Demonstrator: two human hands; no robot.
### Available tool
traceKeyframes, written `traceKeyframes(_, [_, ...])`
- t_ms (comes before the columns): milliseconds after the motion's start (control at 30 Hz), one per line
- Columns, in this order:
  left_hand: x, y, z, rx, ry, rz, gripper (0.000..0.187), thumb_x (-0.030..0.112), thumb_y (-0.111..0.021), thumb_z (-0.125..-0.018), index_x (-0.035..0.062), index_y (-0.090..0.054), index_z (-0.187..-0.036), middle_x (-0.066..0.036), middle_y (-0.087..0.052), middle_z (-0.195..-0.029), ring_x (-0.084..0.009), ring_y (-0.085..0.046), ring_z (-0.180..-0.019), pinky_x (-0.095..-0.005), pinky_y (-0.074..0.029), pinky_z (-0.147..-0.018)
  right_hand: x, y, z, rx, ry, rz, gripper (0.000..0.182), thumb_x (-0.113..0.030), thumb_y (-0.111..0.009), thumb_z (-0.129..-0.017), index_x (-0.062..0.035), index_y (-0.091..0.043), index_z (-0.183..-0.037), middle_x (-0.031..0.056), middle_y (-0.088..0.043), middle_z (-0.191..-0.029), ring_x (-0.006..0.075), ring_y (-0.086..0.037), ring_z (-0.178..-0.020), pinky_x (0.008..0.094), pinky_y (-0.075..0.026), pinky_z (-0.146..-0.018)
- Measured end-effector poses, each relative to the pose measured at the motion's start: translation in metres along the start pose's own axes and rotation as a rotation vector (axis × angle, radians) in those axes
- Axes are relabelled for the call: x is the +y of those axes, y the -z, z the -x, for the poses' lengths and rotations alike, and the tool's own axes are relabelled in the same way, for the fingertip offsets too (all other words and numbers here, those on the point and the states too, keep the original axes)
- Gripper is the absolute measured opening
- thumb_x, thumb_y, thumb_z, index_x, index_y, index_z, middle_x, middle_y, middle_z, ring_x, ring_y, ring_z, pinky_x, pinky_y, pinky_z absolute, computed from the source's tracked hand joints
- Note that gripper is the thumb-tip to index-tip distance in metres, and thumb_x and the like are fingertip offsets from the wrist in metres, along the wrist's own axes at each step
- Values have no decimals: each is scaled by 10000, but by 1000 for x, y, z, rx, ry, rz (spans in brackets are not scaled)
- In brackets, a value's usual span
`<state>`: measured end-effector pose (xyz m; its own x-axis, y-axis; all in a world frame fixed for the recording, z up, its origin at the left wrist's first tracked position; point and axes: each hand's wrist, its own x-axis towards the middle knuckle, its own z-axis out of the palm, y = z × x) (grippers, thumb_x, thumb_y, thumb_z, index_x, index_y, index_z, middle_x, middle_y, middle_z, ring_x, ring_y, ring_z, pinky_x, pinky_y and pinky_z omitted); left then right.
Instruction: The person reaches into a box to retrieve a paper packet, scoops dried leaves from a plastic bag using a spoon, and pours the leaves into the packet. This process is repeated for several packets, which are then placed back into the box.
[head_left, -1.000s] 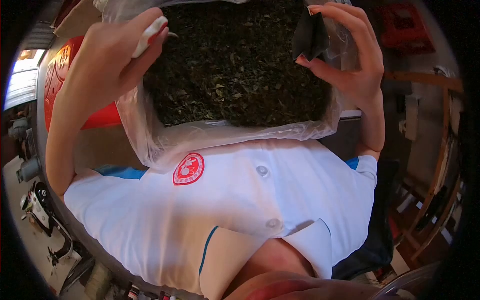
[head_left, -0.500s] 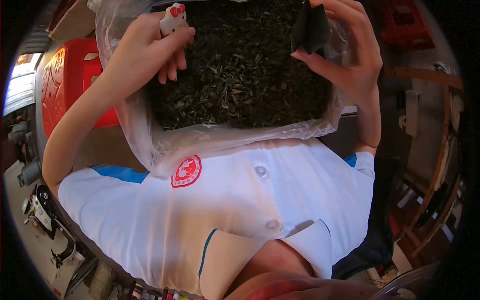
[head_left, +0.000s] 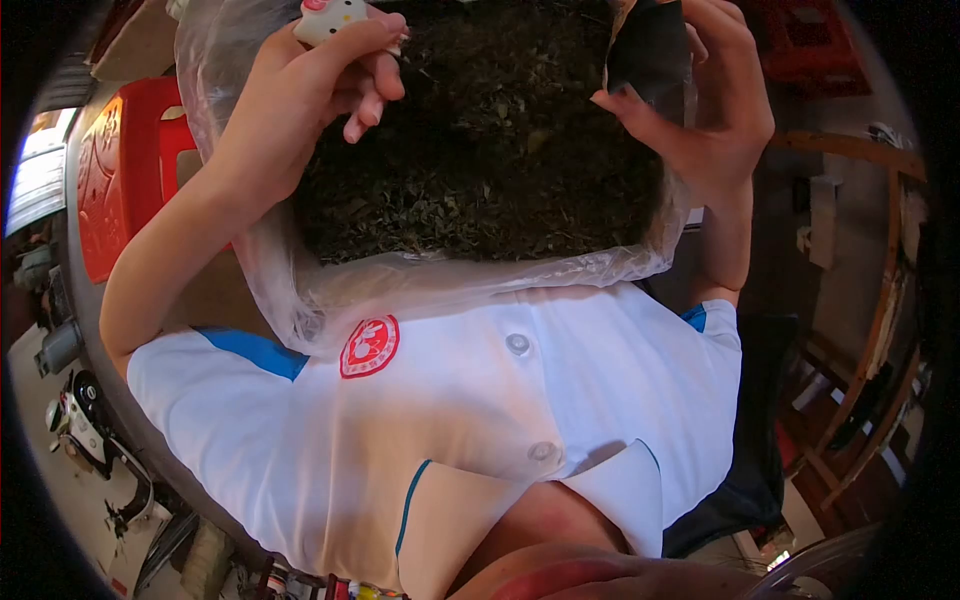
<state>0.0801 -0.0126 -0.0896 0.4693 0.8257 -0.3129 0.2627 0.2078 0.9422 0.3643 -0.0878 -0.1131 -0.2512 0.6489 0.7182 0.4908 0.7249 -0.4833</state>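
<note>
My left hand (head_left: 320, 90) is closed around a small white cat-head piece (head_left: 333, 20) with a red bow. Whatever is joined to that piece is hidden by my fingers. On the other side, my right hand (head_left: 715, 110) grips a small dark pouch (head_left: 648, 60) between thumb and fingers, its upper end cut off by the frame. Both hands are over dark dried leaves (head_left: 480, 150), which look like tea, heaped in a clear plastic bag (head_left: 480, 272). The bag's near edge lies against my white shirt.
A red plastic stool (head_left: 125, 180) stands to the left of the bag. A red crate (head_left: 810, 45) sits at the far right, above a wooden frame (head_left: 880, 290). A scooter (head_left: 85, 430) is at lower left.
My left hand and the cat-head piece have tilted and shifted slightly. The right hand has moved a little to the right with the pouch, which now shows a broader dark face.
</note>
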Motion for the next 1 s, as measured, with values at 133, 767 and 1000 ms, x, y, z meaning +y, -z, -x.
traceKeyframes(133, [-1, 5, 3, 86, -25, 39, 283, 283, -561, -939, 51, -587, -1098, 28, -520, -686, -26, -445, -505, -173, -312, -420, -9, 7, -3, -20, -55, 45, 609, -120, -807, -693, 34, -507, -1201, 168, -524, -1135, 237, -531, -1059, 329, -432, -919])
traceKeyframes(767, [-2, 78, 33, 304, -136, 175, 341, 269, -490, -989, 16, -589, -1194, 50, -413, -665, -4, -333, -487, -151, -265, -457, -18, -21, -53, -390, -92, 164, 513, -192, -791, -742, -34, -547, -1165, 130, -582, -1049, 263, -597, -991, 340, -481, -847])
traceKeyframes(1000, [1, 72, 37, 275, -243, -43, 349, 275, -491, -991, 14, -606, -1192, 51, -423, -651, -5, -358, -485, -151, -266, -450, -22, -24, -55, -414, -166, 43, 489, -182, -794, -732, -19, -554, -1125, 119, -592, -1007, 247, -607, -943, 328, -483, -827])
